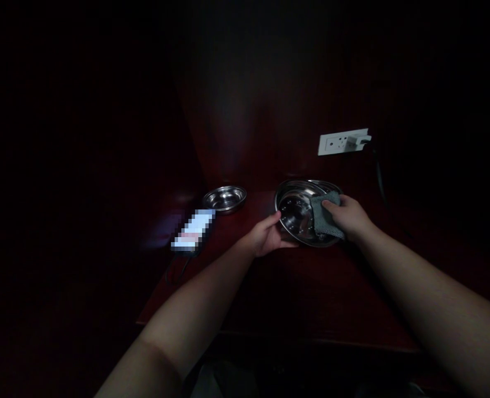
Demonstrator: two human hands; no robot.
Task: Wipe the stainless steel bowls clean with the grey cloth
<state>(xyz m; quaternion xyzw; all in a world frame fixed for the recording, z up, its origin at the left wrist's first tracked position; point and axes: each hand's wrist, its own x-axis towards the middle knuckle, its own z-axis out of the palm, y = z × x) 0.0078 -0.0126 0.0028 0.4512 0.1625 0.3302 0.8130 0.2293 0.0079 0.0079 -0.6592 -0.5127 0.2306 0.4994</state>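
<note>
A shiny metal bowl is tilted with its inside toward me, above the dark red table. My left hand grips its left rim, the thumb on the edge and the fingers underneath. In my right hand is a grey-green cloth, pressed against the right side of the bowl's inside. Part of another metal rim shows behind the bowl; most of it is hidden. My right fingers are partly covered by the cloth.
On the left of the table sits a second, shallow metal bowl. Nearer me lies a phone with a lit screen and a cable. A white wall socket holds a plug. The surroundings are very dark.
</note>
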